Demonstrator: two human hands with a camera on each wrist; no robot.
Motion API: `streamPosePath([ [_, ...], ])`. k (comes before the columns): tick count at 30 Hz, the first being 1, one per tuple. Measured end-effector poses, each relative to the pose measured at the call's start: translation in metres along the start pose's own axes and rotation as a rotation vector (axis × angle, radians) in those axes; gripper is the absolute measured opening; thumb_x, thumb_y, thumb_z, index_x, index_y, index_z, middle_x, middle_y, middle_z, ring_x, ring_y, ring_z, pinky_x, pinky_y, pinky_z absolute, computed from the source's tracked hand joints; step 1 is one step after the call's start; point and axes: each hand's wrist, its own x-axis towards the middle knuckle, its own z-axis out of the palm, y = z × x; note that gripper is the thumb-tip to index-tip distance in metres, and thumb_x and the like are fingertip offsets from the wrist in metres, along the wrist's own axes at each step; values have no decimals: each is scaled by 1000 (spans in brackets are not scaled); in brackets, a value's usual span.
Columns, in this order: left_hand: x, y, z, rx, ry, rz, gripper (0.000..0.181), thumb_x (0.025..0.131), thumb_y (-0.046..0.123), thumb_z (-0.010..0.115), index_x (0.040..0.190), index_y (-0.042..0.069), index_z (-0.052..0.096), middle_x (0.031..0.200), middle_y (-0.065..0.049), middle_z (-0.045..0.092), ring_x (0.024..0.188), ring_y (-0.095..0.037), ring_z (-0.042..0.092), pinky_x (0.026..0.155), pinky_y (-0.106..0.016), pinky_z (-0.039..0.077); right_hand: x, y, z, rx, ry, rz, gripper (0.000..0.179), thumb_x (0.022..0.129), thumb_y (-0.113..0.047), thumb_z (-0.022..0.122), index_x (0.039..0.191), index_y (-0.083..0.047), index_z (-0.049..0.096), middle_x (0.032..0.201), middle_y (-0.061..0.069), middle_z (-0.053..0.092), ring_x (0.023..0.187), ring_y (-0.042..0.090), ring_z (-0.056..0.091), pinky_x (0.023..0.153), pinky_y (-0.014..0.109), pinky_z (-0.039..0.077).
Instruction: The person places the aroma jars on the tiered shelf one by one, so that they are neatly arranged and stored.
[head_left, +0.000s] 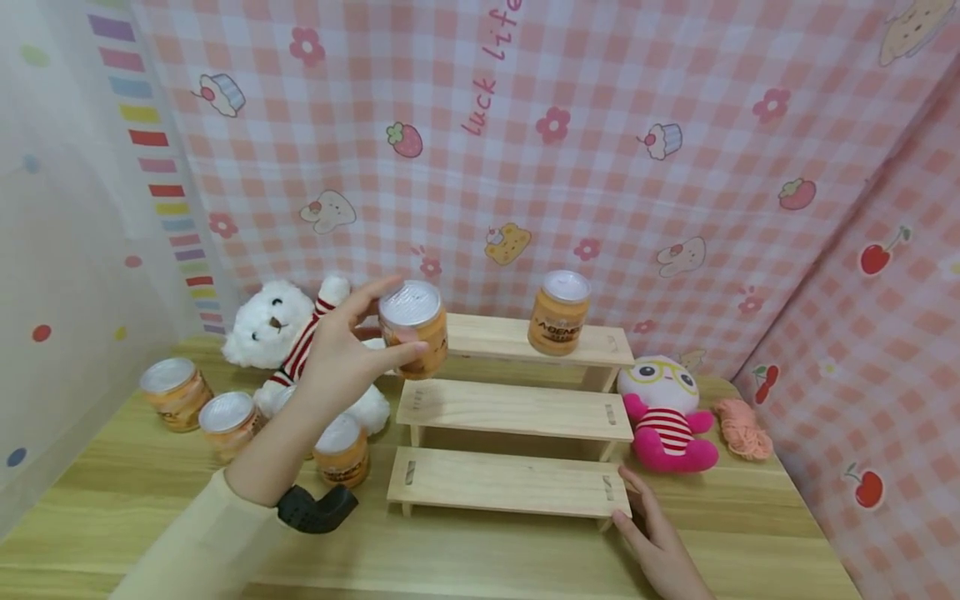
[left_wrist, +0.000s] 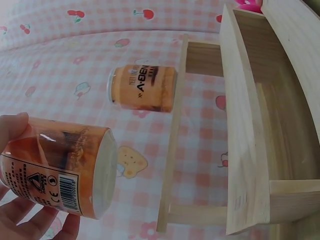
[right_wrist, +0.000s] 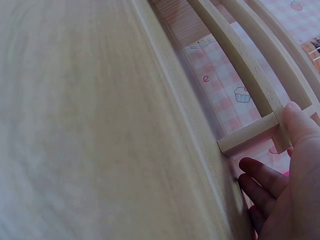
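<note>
My left hand [head_left: 337,354] holds an orange can [head_left: 415,329] with a pale lid in the air at the left end of the top step of a three-step wooden rack [head_left: 513,483]. In the left wrist view the can [left_wrist: 57,165] lies between thumb and fingers, its barcode label showing. A second orange can [head_left: 560,312] stands upright on the top step, toward the right. My right hand [head_left: 660,542] grips the right end of the lowest step; in the right wrist view its thumb [right_wrist: 300,125] rests on the plank's corner, with the other fingers lower down beside the leg.
Several more orange cans [head_left: 177,394] stand on the wooden table [head_left: 465,562] at the left. A white plush bear [head_left: 266,329] sits behind them. Right of the rack are a pink plush doll [head_left: 667,417] and a bundle of pink yarn [head_left: 744,429]. A checked cloth [head_left: 480,192] hangs behind.
</note>
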Motion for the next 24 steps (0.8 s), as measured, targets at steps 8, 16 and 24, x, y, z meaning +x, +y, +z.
streamPosePath([
  [8, 18, -3, 17, -63, -58, 4, 72, 71, 9, 86, 135, 9, 54, 128, -3, 57, 109, -18, 55, 85, -38, 49, 1, 2, 0, 3, -4, -7, 51, 99, -4, 50, 146, -3, 31, 132, 26, 48, 115, -2, 47, 91, 9, 35],
  [16, 34, -3, 33, -98, -94, -16, 73, 71, 10, 86, 136, 9, 53, 123, -8, 59, 107, -20, 55, 87, -38, 49, 1, 2, 1, 37, -9, -41, 51, 98, 0, 50, 146, -1, 30, 130, 28, 49, 114, -1, 48, 91, 10, 36],
  [24, 48, -8, 48, -74, -131, -32, 73, 73, 13, 85, 138, 9, 51, 120, -7, 58, 105, -20, 54, 87, -37, 49, 1, 4, 0, 25, -12, -4, 51, 99, -3, 50, 146, -2, 30, 129, 27, 50, 113, 0, 49, 90, 11, 38],
])
